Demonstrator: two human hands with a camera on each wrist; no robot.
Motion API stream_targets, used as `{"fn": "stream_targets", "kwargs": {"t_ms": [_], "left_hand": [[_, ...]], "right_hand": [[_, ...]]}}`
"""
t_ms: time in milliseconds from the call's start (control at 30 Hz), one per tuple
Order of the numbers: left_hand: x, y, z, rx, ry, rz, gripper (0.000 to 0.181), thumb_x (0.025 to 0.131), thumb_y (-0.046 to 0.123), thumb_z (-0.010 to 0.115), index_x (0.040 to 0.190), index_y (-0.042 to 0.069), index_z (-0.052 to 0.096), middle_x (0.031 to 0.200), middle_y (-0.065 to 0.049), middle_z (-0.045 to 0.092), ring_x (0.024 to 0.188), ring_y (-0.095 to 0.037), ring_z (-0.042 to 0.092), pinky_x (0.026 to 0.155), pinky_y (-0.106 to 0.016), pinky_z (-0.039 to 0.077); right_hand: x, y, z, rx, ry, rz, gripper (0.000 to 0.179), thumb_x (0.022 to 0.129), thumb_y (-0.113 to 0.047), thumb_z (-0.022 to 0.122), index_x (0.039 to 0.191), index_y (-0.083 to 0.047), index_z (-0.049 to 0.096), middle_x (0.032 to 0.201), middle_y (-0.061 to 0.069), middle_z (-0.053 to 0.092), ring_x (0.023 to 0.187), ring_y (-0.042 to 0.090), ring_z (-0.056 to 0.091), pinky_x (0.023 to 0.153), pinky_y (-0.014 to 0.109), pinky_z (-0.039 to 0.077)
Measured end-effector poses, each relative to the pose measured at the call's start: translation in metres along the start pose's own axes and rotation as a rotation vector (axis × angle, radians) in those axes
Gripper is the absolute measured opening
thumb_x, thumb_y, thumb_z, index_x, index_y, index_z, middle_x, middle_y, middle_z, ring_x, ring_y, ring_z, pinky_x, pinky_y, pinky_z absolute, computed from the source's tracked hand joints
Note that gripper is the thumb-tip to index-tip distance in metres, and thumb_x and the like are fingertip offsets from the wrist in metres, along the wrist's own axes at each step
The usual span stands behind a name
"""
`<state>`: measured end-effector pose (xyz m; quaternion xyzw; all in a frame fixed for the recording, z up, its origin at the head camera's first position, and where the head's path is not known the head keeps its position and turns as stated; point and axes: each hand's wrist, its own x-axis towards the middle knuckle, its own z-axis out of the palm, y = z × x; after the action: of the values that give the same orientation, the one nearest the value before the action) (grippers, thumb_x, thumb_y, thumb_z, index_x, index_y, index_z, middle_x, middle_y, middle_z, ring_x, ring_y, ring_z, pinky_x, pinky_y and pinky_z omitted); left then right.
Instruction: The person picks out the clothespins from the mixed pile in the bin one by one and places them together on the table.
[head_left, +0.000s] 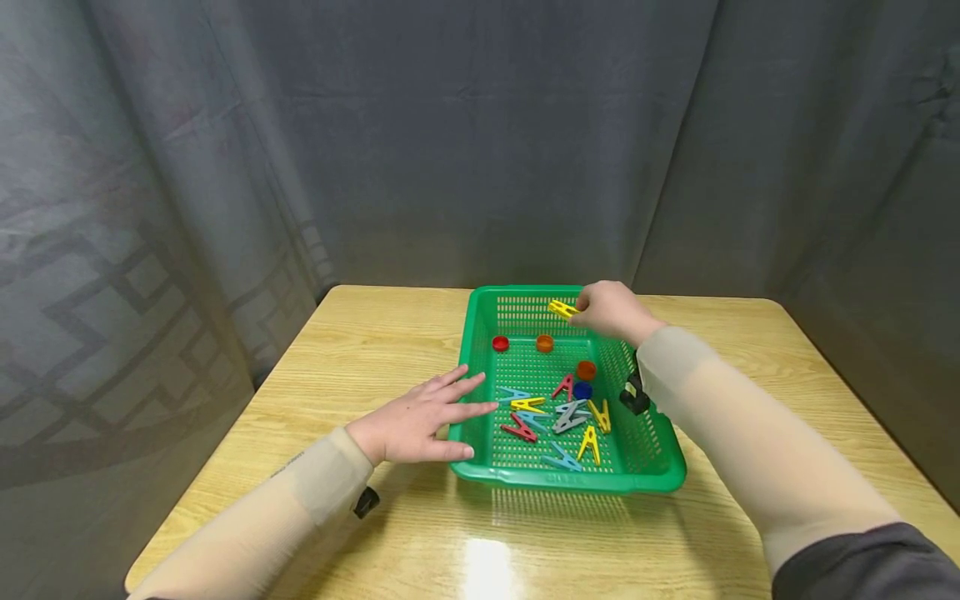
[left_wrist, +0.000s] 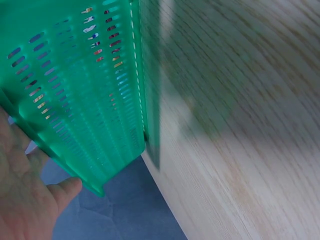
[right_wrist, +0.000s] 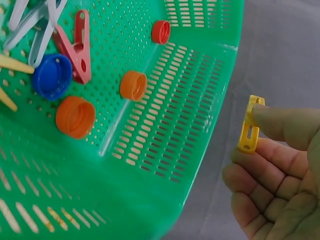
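My right hand [head_left: 613, 311] pinches a yellow clothespin [right_wrist: 250, 124] between thumb and fingers, above the far side of a green plastic basket [head_left: 555, 481]. Spread over the left rim of the basket, my left hand [head_left: 417, 419] has its fingers straight, with the thumb [left_wrist: 67, 192] right at the rim in the left wrist view. Several clothespins lie in the near half of the basket, among them a red one [head_left: 519, 428], a grey one [head_left: 570, 417], a light blue one [head_left: 562, 458] and a yellow one [head_left: 590, 446].
Bottle caps also lie in the basket: a red cap [head_left: 500, 343], an orange cap [head_left: 545, 343], another orange cap [head_left: 586, 371] and a blue cap [head_left: 582, 390]. The basket stands on a wooden table [head_left: 360, 350]. Grey curtains [head_left: 480, 150] hang behind and at both sides.
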<state>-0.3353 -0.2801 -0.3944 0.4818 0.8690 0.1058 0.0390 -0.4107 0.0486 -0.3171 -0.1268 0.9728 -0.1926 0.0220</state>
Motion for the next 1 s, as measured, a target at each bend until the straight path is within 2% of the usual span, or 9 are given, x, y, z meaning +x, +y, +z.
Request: {"fn": "stream_targets", "kwargs": {"t_ms": [133,300,467,533,600,867,1000], "left_hand": [[0.0,0.0,0.0,0.006,0.003,0.004,0.065,0.093,0.061,0.045,0.15,0.032,0.034,0.161,0.001,0.008,0.147,-0.028,0.002,0.115,-0.052,0.014],[0.001,0.0,0.0,0.014,0.003,0.003,0.065,0.093,0.061,0.045,0.15,0.033,0.033,0.161,0.001,0.008,0.148,-0.027,0.002,0.115,-0.05,0.013],[0.001,0.001,-0.001,0.012,0.0,0.001,0.065,0.093,0.062,0.045,0.151,0.034,0.032,0.161,0.002,0.008,0.148,-0.026,0.001,0.115,-0.051,0.014],[0.001,0.001,-0.001,0.012,0.0,0.001,0.065,0.093,0.062,0.045,0.151,0.034,0.032,0.161,0.001,0.008,0.148,-0.027,0.002,0.114,-0.052,0.014],[0.001,0.001,-0.001,0.014,-0.001,0.002,0.065,0.093,0.062,0.045,0.151,0.034,0.032,0.161,0.001,0.008,0.147,-0.028,0.003,0.114,-0.054,0.015],[0.002,0.003,-0.003,0.032,-0.007,-0.014,0.066,0.092,0.065,0.043,0.15,0.037,0.031,0.161,0.003,0.008,0.148,-0.025,0.002,0.112,-0.059,0.009],[0.003,0.003,-0.002,0.051,-0.003,-0.018,0.066,0.092,0.067,0.041,0.15,0.037,0.032,0.161,0.004,0.008,0.148,-0.024,0.002,0.112,-0.06,0.008]], "right_hand": [[-0.004,0.005,-0.006,-0.001,0.024,0.004,0.041,0.089,-0.019,0.067,0.056,-0.014,0.043,0.054,-0.003,0.026,0.048,0.014,0.026,0.05,0.031,0.028],[-0.012,0.011,-0.015,0.006,0.051,0.036,0.022,0.089,-0.021,0.067,0.075,-0.005,0.061,0.062,0.0,0.043,0.058,0.019,0.039,0.057,0.035,0.034],[-0.019,0.021,-0.023,0.035,0.085,0.076,0.026,0.091,-0.022,0.066,0.097,0.003,0.067,0.09,0.018,0.063,0.074,0.028,0.054,0.068,0.041,0.045],[-0.022,0.026,-0.026,0.041,0.1,0.084,0.032,0.091,-0.023,0.065,0.108,0.005,0.066,0.108,0.024,0.064,0.088,0.034,0.058,0.076,0.047,0.048],[-0.024,0.032,-0.029,0.045,0.11,0.096,0.037,0.092,-0.024,0.064,0.114,0.006,0.064,0.117,0.027,0.061,0.096,0.037,0.058,0.081,0.051,0.048],[-0.037,0.061,-0.039,0.071,0.147,0.166,0.047,0.093,-0.029,0.063,0.119,0.011,0.059,0.12,0.031,0.056,0.102,0.044,0.054,0.081,0.055,0.047],[-0.045,0.08,-0.041,0.077,0.154,0.205,0.049,0.093,-0.03,0.063,0.118,0.011,0.059,0.116,0.031,0.056,0.096,0.041,0.054,0.075,0.051,0.047]]}}
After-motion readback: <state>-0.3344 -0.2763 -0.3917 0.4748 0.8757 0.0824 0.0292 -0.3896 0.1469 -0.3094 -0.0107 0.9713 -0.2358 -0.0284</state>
